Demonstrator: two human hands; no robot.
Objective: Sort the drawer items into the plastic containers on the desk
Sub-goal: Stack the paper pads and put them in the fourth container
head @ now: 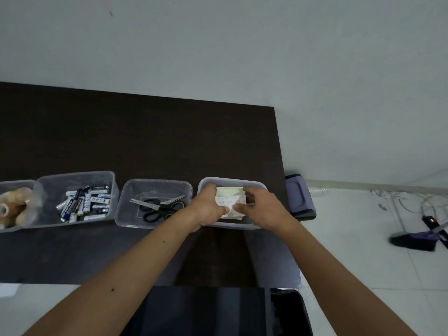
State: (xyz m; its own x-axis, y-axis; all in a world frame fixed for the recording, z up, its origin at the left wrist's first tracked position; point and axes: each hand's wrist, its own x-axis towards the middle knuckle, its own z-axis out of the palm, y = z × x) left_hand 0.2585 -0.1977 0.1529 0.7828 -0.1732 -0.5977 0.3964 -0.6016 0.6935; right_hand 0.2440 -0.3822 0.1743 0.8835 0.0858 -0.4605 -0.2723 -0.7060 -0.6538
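**Sorting at the rightmost container: flat packets being set down**

Row of 4 clear plastic containers along the near part of the dark bench (145,132), viewed from above. Rightmost container (232,181): both hands inside, closed around a small stack of flat pale packets (230,201), possibly adhesive pads or sticky notes; printing too blurred to read. Left hand (208,209) on the stack's left edge, right hand (263,208) on its right edge, thumbs pressed on the top sheet, remaining fingers curled round the sides and largely hidden. Stack low within the container walls; contact with the floor of the container not discernible.

Next container to the left (155,183): 2 pairs of black-handled scissors (157,206), blades crossed. Third container (77,177): loose pile of batteries (84,203). Leftmost container (17,184), cut by the frame edge: rolls of clear tape (14,202).

Judged progress: well advanced, with all 4 containers already holding one kind of item each. Still to do here: release of the stack and withdrawal of both hands. Dark shape at the near edge (206,311) possibly the drawer; contents not visible, so remaining items cannot be counted.

Off the bench, right: purple bin (299,197) and a broom (417,238) on the tiled floor.
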